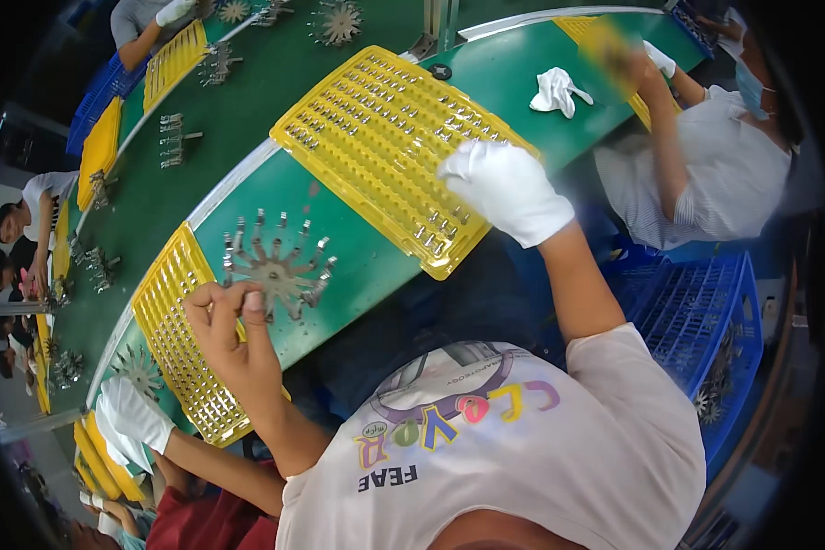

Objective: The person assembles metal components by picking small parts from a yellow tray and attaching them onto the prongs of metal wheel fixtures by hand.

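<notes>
My bare left hand [234,330] pinches a star-shaped metal rack [280,273] by one side, between thumb and fingers. Small shiny metal pieces sit on the ends of many of its arms. My right hand [513,192], in a white glove, is over the right part of a large yellow tray [353,194]. Its fingers curl down towards the tray, and whatever they pinch is hidden. Rows of small metal pieces stand in the tray's far left part, with a few more at its near right corner. Its middle rows show bare holes.
Another yellow tray [170,307] full of metal pieces lies to the left, near a co-worker's gloved hand [133,422]. A crumpled white glove [557,92] rests on the green table [495,69]. Blue crates [697,307] stand at right. Another person sits at the upper right.
</notes>
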`<state>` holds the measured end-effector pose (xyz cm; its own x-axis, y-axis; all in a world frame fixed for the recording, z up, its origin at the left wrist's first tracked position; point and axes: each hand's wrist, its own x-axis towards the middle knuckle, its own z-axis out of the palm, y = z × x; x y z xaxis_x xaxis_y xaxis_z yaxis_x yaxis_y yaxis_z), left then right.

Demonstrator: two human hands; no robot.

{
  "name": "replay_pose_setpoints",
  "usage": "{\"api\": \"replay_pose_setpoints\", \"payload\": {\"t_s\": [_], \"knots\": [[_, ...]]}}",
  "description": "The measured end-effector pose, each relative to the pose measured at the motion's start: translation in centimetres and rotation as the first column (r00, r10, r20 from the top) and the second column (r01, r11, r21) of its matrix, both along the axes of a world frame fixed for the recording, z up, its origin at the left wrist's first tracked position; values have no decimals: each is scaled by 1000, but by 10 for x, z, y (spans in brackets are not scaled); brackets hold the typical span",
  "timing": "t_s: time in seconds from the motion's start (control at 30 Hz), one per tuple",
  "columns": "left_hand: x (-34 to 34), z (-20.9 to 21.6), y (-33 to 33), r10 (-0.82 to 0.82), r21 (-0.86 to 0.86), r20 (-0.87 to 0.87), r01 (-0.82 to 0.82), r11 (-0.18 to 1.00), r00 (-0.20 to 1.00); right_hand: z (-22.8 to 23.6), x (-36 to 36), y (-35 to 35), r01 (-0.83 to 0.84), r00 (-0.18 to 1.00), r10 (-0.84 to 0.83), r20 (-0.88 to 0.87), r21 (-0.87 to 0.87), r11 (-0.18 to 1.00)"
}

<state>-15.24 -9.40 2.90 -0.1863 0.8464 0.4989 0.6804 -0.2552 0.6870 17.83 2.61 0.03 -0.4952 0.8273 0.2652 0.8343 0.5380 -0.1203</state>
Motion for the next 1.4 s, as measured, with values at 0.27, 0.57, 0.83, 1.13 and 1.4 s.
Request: {"api": "replay_pose_setpoints", "payload": {"t_s": [0.27, 0.57, 0.83, 1.13, 1.4], "knots": [[0, 2, 17, 27, 60, 100, -33, 998, 995, -29, -16, -8, -117, 977, 103, 185, 66, 991], [8, 1, 20, 9, -1, 31, -9, 1000, 999, -48, -27, -1, -125, 963, 91, 253, 122, 985], [-1, -10, 22, -81, 24, 67, 79, 997, 995, -26, -11, -6, -217, 962, 209, -174, -32, 976], [4, -10, 23, -115, 108, 28, 111, 988, 993, -14, -26, -29, -337, 767, 78, -637, -297, 893], [10, 3, 14, -134, 93, 1, 133, 987, 991, -5, -30, -38, -381, 703, 141, -697, -202, 902]]}}
